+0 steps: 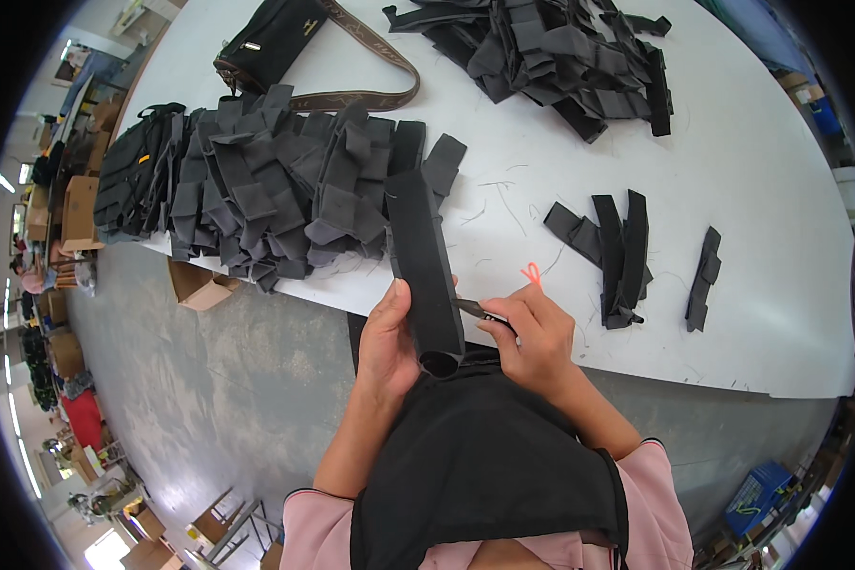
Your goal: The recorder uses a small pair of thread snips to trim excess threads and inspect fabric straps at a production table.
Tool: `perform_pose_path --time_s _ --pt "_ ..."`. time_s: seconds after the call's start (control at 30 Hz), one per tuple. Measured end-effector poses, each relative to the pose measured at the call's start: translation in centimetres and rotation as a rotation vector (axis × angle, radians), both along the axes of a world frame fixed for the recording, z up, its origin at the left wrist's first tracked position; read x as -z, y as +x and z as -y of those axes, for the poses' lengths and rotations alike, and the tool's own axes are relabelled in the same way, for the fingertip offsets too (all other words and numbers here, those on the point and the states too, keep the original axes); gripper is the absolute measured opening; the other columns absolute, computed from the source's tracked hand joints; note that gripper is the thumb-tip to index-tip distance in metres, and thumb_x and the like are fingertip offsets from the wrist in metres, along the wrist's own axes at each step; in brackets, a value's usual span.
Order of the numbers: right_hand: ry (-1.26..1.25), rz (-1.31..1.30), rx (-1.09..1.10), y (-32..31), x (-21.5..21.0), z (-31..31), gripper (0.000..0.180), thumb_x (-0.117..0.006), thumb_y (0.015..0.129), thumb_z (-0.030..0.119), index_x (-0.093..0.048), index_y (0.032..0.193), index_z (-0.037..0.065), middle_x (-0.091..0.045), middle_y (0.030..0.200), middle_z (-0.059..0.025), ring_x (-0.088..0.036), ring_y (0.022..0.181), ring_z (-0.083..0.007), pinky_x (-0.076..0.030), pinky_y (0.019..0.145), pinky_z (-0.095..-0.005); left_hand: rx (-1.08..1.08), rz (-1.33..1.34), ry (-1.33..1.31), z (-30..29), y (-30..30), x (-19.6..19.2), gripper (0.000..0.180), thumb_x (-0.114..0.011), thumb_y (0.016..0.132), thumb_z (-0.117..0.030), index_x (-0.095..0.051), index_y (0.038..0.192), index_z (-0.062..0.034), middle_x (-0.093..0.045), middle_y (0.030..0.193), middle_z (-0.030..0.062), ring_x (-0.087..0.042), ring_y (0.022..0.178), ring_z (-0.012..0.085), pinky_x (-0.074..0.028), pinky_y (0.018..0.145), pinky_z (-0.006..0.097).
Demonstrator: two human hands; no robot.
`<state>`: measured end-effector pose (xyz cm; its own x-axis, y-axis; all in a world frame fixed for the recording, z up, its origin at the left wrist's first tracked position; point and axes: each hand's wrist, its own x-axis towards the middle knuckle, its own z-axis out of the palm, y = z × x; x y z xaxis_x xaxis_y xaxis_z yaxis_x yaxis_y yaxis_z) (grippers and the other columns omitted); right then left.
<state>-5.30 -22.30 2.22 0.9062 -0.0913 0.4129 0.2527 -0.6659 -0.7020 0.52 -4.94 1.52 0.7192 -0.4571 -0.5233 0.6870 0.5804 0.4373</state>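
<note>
My left hand (388, 342) is closed around a long black fabric strap (421, 252), its thumb on the left edge. The strap stands up from my lap side toward the table, and its near end curls into a loop. In my right hand (537, 342) is a small pair of thread snips (469, 308). Their dark tip touches or nearly touches the strap's right edge; whether a thread lies between the blades is too small to tell. A pink-red cord loop (532, 274) sticks up beside the right-hand fingers.
Dark grey strips lie heaped on the white table (731, 171): a left pile (266, 180) and a far pile (560, 57). Several strips (622, 256) lie at the right, with a single strip (702, 280) beyond. A black bag (274, 43) and backpack (138, 176) sit at left. Loose threads are scattered.
</note>
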Motion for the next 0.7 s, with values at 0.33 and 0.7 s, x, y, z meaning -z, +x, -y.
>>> perform_pose_path --time_s 0.33,0.7 --pt "0.070 0.026 0.007 0.0 -0.8 0.1 0.021 -0.072 0.067 0.004 -0.062 0.085 0.006 -0.050 0.071 -0.0053 -0.051 0.055 -0.0220 -0.040 0.050 -0.0314 0.009 0.082 0.088 0.2 0.1 -0.8 0.040 -0.044 0.097 -0.028 -0.048 0.122 0.0029 -0.060 0.113 0.0173 -0.060 0.100 0.0228 -0.050 0.087 0.034" --pt "0.498 -0.237 -0.084 0.2 -2.0 -0.1 0.022 -0.070 0.071 0.000 -0.060 0.090 0.003 -0.047 0.078 -0.0054 -0.048 0.061 -0.0156 -0.039 0.055 -0.0253 -0.043 0.110 0.203 -0.3 0.9 -0.5 0.033 -0.046 0.097 -0.025 -0.054 0.116 0.0004 -0.062 0.110 0.0148 -0.062 0.097 0.0226 -0.050 0.085 0.034"
